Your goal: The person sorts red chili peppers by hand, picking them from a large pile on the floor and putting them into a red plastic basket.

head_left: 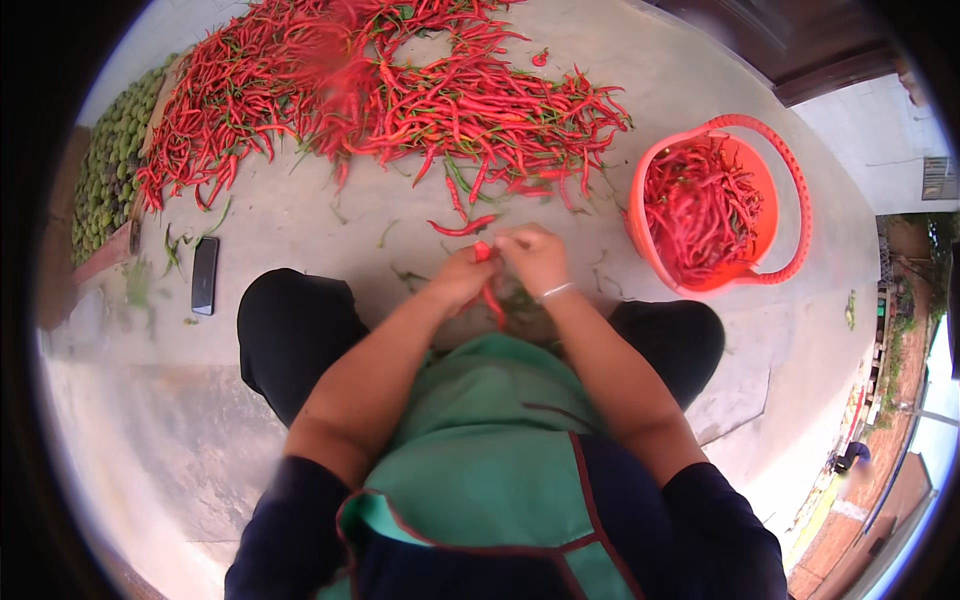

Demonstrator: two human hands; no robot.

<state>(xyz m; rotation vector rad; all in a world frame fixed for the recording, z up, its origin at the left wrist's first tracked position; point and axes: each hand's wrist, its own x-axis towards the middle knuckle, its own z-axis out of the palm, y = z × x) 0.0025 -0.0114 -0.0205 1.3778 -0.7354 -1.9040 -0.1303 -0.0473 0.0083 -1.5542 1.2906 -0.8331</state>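
Observation:
My left hand [462, 277] is closed around a red chili pepper [493, 303], whose lower end hangs down below the fingers. Close against it, my right hand [535, 258] has its fingers pinched together at the pepper's top end; whatever is between those fingertips is too small to make out. Just beyond both hands, a loose red chili [463, 228] lies on the concrete floor. A large heap of red chilies [490, 105] with green stems spreads across the floor farther away. To the right stands an orange-red plastic basket [762, 200] with a raised handle, holding many red chilies [700, 205].
A dark phone [205, 276] lies on the floor left of my knee. Many green round fruits [110, 160] are piled at the far left. Bits of green stem [410, 277] are scattered near my hands. Another person [853, 458] is in the distance at right.

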